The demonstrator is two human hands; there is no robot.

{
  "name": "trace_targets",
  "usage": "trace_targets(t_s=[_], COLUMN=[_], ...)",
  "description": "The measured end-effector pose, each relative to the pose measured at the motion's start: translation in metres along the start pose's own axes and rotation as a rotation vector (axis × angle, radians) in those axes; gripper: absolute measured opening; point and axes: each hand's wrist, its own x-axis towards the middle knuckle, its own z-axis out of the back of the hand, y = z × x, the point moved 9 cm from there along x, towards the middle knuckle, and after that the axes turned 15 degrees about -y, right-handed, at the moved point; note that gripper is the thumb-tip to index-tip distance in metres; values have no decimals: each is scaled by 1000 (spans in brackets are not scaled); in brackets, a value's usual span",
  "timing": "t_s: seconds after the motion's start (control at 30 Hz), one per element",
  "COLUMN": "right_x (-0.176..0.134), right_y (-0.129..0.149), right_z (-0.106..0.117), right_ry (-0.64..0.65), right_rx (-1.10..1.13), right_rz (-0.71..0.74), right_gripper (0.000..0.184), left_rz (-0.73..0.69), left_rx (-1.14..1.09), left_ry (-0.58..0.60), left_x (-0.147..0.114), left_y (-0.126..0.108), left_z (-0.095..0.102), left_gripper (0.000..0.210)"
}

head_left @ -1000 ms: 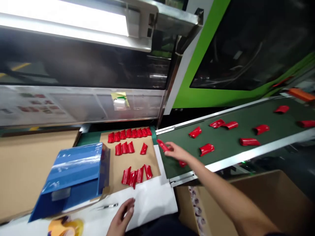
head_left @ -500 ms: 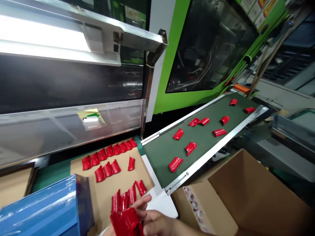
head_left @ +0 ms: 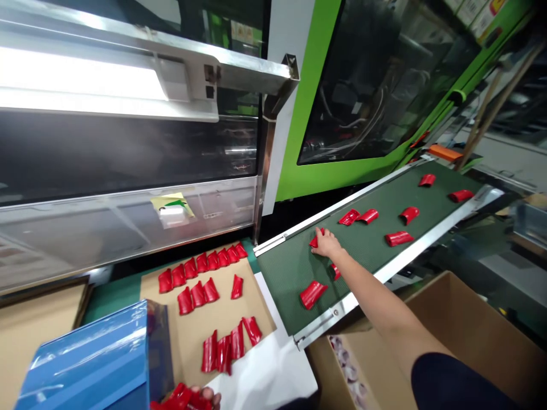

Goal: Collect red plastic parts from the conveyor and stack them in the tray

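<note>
Two hands — right hand (head_left: pixel 327 244) closing on red part (head_left: pixel 314 240) on conveyor belt (head_left: pixel 290 273); left hand (head_left: pixel 205 394) grip clutching red parts (head_left: pixel 182 397)

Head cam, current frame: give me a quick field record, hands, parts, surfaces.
right hand: stretched out onto the conveyor belt, fingers on a red part
left hand: at bottom edge, gripping a bunch of red parts
belt parts: loose red pieces, nearest to the belt's end is one
cardboard sheet: red parts in rows, plus a leaning cluster
blue box: lower left, shiny wrap
open carton: below the belt end
</note>
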Motion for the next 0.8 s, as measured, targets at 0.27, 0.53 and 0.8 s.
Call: trace_targets(t_s=[0.27, 0.53, 0.8], right_x=[-68, -355, -393], right_y=[71, 300, 324], right_z=[36, 170, 156], right_ry=[-113, 280, 363], right_rx=[148, 931, 796], right_rz=[254, 1213, 1350], right_gripper=[105, 108, 110], left_rz=[-67, -181, -154], left_rx=[-37, -194, -282], left_ry=[202, 115, 116], left_x=[-9, -88, -112], left_y=[-2, -4, -1], left_z=[-40, 34, 48], left_gripper=[62, 44, 45])
